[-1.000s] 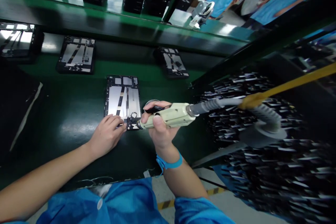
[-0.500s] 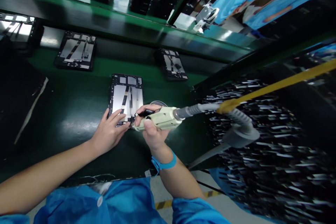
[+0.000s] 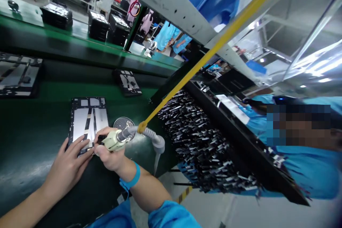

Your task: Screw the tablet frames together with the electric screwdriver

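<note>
"Left hand?"
"Fingers spread over the near end of the opened tablet, on the green bench."
"Right hand?"
"Wrapped round the electric screwdriver, left of the perforated dish."
"What's changed?"
"The view swings rightward; both hands stay there, so work continues."

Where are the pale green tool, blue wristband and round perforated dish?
Pale green tool [image 3: 115, 141], head view: casing.
Blue wristband [image 3: 136, 177], head view: outer surface.
Round perforated dish [image 3: 121, 122], head view: upper perforated surface.

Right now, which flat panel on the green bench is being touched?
The middle panel, lowest in view: the left hand rests on its lower part. The left panel and right panel lie farther back, with no hand on them.
</note>
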Demonstrator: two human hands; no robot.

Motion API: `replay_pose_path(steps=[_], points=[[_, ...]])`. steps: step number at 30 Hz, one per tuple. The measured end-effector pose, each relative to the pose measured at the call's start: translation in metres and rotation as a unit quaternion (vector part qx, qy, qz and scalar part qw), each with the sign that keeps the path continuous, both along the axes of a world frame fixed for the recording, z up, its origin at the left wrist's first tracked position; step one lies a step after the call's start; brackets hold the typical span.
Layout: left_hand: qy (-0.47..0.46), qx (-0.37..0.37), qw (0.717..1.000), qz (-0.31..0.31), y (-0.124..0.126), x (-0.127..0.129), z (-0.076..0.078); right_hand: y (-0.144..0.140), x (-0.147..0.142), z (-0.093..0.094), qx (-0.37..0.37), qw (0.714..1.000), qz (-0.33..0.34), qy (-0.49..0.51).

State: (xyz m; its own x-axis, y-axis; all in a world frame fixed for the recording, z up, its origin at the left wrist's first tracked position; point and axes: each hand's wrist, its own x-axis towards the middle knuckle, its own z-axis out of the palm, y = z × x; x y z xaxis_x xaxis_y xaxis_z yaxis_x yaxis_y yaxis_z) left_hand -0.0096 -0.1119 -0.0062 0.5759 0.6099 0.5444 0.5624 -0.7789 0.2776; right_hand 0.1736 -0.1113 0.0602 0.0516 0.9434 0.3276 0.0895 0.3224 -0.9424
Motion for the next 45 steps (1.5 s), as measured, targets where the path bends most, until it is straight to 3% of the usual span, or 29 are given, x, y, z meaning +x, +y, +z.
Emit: replay_pose_path(steps=[6, 10, 13, 20, 45], points=[[0.004, -0.032, 0.999, 0.022, -0.002, 0.004, 0.008, 0.004, 0.008, 0.015, 0.036, 0.994, -0.020, 0.097], [0.006, -0.062, 0.998, 0.023, -0.003, 0.004, 0.017, 0.021, 0.036, 0.026, 0.099, 0.975, -0.155, 0.122], [0.015, -0.066, 0.997, 0.025, -0.003, 0.004, 0.021, 0.035, 0.054, 0.021, 0.091, 0.969, -0.211, 0.091], [0.018, -0.074, 0.997, 0.019, -0.004, 0.002, 0.026, 0.046, 0.066, 0.005, 0.100, 0.969, -0.217, 0.070], [0.021, -0.107, 0.994, 0.017, -0.004, 0.000, 0.027, 0.043, 0.067, 0.006, 0.038, 0.972, -0.229, 0.042]])
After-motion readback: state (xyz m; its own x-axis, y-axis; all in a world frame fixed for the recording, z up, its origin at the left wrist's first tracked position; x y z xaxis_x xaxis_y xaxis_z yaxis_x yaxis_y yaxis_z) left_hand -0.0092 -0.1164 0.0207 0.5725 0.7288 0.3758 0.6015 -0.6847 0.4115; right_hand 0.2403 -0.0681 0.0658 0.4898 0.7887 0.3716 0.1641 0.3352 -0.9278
